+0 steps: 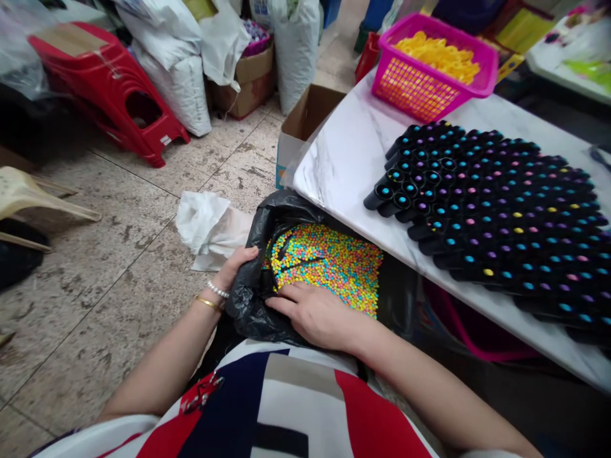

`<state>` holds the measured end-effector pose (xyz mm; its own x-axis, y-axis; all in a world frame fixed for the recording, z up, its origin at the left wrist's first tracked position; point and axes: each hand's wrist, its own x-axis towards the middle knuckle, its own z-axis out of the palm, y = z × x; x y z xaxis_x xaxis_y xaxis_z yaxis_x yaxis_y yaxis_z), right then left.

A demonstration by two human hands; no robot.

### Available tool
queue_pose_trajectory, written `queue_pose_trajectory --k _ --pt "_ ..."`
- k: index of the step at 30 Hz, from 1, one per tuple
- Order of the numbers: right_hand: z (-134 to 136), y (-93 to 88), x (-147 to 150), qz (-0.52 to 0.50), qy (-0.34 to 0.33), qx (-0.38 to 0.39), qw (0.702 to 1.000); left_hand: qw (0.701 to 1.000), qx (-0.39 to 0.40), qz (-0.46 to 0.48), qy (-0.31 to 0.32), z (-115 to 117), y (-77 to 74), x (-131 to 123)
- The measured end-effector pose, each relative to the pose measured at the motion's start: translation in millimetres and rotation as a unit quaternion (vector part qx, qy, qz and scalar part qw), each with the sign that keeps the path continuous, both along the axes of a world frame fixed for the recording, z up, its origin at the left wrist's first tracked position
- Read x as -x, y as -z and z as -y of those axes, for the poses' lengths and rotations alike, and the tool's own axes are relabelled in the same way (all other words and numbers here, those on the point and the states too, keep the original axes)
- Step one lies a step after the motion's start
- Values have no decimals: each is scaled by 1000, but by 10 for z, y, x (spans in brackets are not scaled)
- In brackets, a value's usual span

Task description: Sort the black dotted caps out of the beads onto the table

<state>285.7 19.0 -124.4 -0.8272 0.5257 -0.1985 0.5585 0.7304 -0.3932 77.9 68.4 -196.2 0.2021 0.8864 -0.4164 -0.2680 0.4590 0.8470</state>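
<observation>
Small yellow, pink, blue and orange beads (329,261) fill a container lined with a black plastic bag (260,312), low in front of my body. My left hand (237,266) grips the bag's bunched edge on the left side, thumb on top. Over the near edge of the beads lies my right hand (310,312), fingers apart and pointing left, touching the bag and beads; I see nothing held in it. To the right, many black tubes (491,191) stand packed together on the white table, with coloured dots showing in their tops.
The white marbled table (344,152) overhangs the bead container. On it sits a pink basket (429,83) of yellow pieces. An open cardboard box (305,121), crumpled white plastic (205,222), a red stool (114,89), white sacks (176,83) and a cream chair (38,197) are on the floor.
</observation>
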Motion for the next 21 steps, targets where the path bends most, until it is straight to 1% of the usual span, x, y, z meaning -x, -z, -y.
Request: queue_pose_trajectory --k 4,6,10,12,14,15,16,18,21 --pt "0 -40 -117 -21 44 51 997 1000 2 1 2 -34 11 13" --pt "-1 -36 -121 -61 73 72 993 1000 2 -5 1 -53 35 26" --pt "22 16 -165 -140 99 112 979 1000 0 -18 -4 -62 80 50" --pt "48 57 -282 -175 150 125 965 1000 1 -19 -6 -55 91 57" --pt "76 115 -470 -203 227 104 947 1000 5 -15 -8 -50 96 59" --pt "90 152 -574 -206 257 78 941 1000 8 -12 -8 -50 97 60" --pt "104 194 -674 -198 273 46 940 1000 11 -8 -9 -53 96 60" --pt "137 286 -828 -154 264 -14 952 1000 16 0 -9 -62 90 57" --pt "192 407 -916 -71 223 -76 969 1000 20 8 -9 -73 71 46"
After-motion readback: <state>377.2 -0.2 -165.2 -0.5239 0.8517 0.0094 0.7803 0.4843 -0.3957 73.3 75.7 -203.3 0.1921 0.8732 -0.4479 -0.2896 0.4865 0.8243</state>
